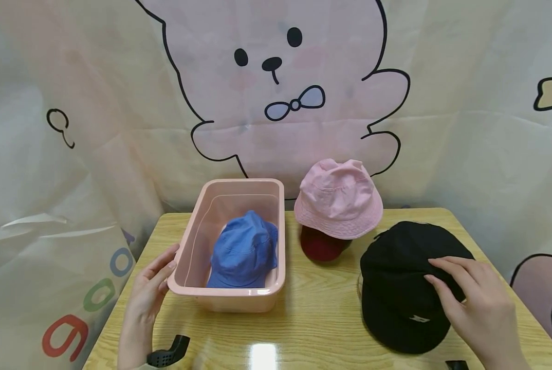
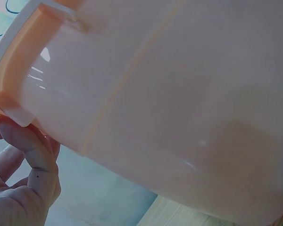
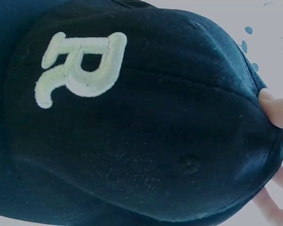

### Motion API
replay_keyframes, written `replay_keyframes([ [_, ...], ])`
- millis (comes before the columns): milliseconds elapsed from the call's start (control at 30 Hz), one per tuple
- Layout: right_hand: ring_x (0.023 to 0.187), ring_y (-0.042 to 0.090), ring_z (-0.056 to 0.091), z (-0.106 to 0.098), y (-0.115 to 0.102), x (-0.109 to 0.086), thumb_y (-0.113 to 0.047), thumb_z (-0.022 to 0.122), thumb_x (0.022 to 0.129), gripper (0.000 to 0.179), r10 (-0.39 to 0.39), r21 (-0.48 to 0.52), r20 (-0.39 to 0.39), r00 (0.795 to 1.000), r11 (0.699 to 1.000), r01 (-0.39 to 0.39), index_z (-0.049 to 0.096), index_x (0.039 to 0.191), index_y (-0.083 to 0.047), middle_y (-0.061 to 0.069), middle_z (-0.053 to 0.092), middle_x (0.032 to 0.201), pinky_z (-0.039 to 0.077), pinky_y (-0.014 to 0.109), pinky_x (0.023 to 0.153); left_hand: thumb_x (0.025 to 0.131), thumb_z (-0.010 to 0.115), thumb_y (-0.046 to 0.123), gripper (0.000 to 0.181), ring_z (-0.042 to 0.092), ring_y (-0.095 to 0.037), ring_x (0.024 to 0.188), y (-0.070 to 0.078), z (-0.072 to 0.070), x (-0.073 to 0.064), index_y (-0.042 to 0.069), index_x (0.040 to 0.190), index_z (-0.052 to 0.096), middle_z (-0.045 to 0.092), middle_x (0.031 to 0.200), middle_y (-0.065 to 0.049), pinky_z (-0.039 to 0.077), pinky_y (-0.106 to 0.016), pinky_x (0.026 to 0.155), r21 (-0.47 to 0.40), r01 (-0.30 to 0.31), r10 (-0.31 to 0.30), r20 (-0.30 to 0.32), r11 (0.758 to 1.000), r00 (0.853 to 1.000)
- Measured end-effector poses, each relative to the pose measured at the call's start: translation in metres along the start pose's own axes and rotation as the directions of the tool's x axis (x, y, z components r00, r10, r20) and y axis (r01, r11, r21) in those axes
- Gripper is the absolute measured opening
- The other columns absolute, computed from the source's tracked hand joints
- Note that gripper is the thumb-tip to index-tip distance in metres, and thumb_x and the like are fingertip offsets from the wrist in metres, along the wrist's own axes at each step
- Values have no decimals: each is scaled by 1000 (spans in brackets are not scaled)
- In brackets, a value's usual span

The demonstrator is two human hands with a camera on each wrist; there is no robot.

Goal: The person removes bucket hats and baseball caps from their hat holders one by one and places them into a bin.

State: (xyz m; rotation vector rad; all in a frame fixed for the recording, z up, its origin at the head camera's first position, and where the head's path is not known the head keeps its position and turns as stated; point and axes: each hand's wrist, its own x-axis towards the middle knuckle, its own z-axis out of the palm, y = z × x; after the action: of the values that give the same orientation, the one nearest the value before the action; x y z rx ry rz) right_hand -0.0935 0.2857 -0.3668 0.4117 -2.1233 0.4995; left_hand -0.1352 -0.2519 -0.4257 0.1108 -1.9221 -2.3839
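Note:
On the left of the table stands a pink plastic basin (image 1: 227, 292), with a blue hat (image 1: 243, 252) lying inside it. My left hand (image 1: 148, 288) grips the basin's left rim; in the left wrist view its curled fingers (image 2: 35, 155) meet the rim beside the basin wall (image 2: 155, 94). At the right, my right hand (image 1: 484, 308) pinches the crown of a black cap (image 1: 396, 293), whose brim points toward me. The right wrist view shows the black cap (image 3: 146, 136) close up, with a raised white letter R (image 3: 92, 66) on it and the thumb (image 3: 276, 108) on its crown.
Between the basin and the black cap, a pink bucket hat (image 1: 338, 198) sits over a dark red cap (image 1: 319, 245) near the table's back edge. A cloth with cartoon drawings (image 1: 280, 139) hangs behind the wooden table (image 1: 322, 318).

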Motion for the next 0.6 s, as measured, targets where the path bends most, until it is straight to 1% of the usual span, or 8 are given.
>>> replay_keyframes([
  [100,84,28,51,-2,1,4,-58,48,94,64,3,21,8,1000,1000,-3,71,93,2,18,66,88,24,0,99,97,53,5,36,65,0,100,0,0,0,19,128,64,68,113,17,55,-18,79,-1,1,-1,7,1000,1000],
  [267,87,22,49,-4,2,12,-59,49,93,63,11,44,18,1000,999,-11,71,94,0,16,66,89,25,-1,97,97,53,5,36,65,0,100,0,1,1,16,130,62,67,113,17,55,-18,78,11,2,-2,-1,1000,1000],
  [367,91,11,50,-5,2,17,-58,50,93,62,8,58,14,1000,998,-9,72,94,0,15,66,89,26,-1,96,97,53,5,36,65,0,99,0,1,1,16,130,62,67,113,17,55,-18,78,13,1,-1,-5,1000,1000],
  [500,99,-5,45,-6,3,22,-58,51,92,61,5,83,8,1000,997,-6,72,93,0,15,65,89,27,0,96,97,53,5,36,66,-1,99,0,1,1,16,130,62,67,113,17,55,-18,78,9,0,0,-3,1000,1000],
  [567,100,-7,44,-6,4,25,-58,52,92,62,4,87,2,1000,996,-4,71,93,1,16,65,88,28,0,96,97,53,5,36,66,-1,99,0,1,1,16,130,62,67,113,17,55,-18,78,10,1,0,-5,1000,1000],
  [600,99,-5,45,-6,5,27,-58,51,92,62,4,83,1,1000,997,-4,71,93,1,16,65,88,28,1,96,97,53,5,36,66,-1,99,0,1,1,16,130,62,67,113,17,55,-18,78,12,1,-1,-6,1000,1000],
])
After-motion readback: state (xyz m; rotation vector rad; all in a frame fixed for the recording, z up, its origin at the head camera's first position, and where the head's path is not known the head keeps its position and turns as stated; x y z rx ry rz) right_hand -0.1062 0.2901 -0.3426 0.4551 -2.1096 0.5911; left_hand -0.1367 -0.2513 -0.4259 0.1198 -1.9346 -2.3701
